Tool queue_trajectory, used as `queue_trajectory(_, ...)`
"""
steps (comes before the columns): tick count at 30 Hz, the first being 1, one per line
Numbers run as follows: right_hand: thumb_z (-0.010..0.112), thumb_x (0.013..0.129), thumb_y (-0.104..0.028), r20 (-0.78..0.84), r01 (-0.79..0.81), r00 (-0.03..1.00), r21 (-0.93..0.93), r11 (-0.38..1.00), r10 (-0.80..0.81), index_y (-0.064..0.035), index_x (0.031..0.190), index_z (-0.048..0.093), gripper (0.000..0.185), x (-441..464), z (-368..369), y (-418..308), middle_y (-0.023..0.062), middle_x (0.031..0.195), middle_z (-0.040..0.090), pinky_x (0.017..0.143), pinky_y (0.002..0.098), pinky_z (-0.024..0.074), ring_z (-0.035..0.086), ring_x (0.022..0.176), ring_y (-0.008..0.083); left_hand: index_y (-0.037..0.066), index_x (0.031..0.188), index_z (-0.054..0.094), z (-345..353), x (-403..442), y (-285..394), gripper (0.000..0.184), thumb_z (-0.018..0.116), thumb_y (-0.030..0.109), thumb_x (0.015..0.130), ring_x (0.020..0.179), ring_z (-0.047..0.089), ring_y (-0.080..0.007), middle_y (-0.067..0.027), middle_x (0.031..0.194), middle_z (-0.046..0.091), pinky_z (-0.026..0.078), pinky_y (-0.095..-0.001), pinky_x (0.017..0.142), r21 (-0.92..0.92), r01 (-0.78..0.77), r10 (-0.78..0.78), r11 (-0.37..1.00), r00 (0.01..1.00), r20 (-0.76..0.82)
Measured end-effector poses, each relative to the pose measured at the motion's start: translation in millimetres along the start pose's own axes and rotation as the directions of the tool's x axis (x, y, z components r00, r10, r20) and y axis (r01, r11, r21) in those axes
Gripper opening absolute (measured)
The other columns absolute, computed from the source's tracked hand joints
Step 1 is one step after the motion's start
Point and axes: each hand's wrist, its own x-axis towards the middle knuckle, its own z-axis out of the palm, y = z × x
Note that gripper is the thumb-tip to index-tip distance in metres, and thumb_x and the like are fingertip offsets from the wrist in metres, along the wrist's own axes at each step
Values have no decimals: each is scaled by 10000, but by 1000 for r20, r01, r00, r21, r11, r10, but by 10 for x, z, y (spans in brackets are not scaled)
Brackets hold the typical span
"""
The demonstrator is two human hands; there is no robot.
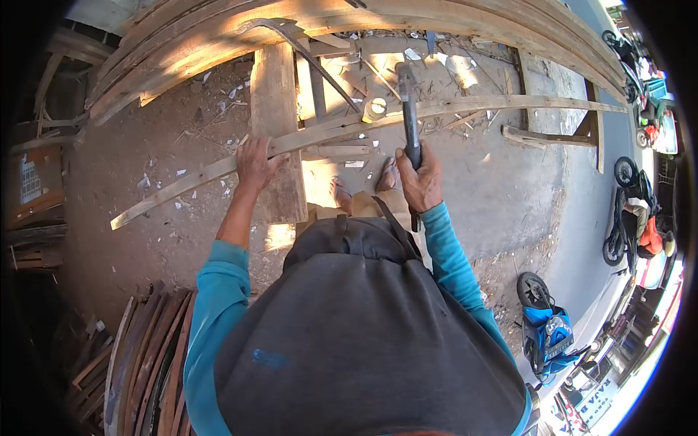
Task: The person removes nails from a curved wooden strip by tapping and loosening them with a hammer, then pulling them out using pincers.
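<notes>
My left hand (256, 166) is closed around a long, narrow wooden strip (327, 131) where it crosses a wide plank (275, 94). In my right hand (422, 180) is a hammer (410, 120), gripped by its dark handle, with the head pointing away from me. The hammer's shaft passes over the strip without clearly touching it. A small yellowish round object (374, 109) sits at the strip, left of the hammer; its kind is unclear. Beyond the strip, a curved dark metal bar (313, 62) slants from the far timber toward the yellowish object.
Long stacked beams (451, 23) run along the far side. A wooden frame (549, 138) stands at right, and a pile of boards (149, 356) lies at lower left. Scraps litter the ground around my feet (387, 174). A blue motorbike (549, 334) is parked by the road.
</notes>
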Motion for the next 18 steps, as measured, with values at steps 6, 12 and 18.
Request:
queue_trajectory(6, 657, 947, -256, -224, -126, 936, 509, 851, 272, -53, 807, 519, 282, 479, -251, 225, 9, 589, 501, 407, 285, 395, 488, 451, 102, 103, 1104, 628, 34, 14, 27, 534, 815, 475, 770, 1091, 576, -329, -128, 1056, 635, 378, -476, 990, -53, -2, 1, 999, 1000, -19)
queue_trajectory(12, 671, 921, -322, 331, 154, 936, -93, 984, -116, -11, 1071, 612, 351, -12, 476, 297, 281, 887, 677, 713, 467, 516, 689, 862, 427, 112, 1108, 624, 31, 51, -16, 536, 823, 471, 763, 1061, 588, -348, -128, 1044, 638, 391, -480, 958, -48, -33, 31, 998, 999, -36)
queue_trajectory(18, 682, 886, -260, 593, 445, 701, 70, 893, -396, -30, 1014, 537, 300, -162, 600, -653, 248, 848, 660, 710, 544, 500, 641, 825, 473, 91, 1152, 620, 72, 39, -12, 633, 863, 476, 711, 1057, 603, -376, -153, 1094, 644, 432, -512, 921, -86, -5, 4, 996, 1000, -15)
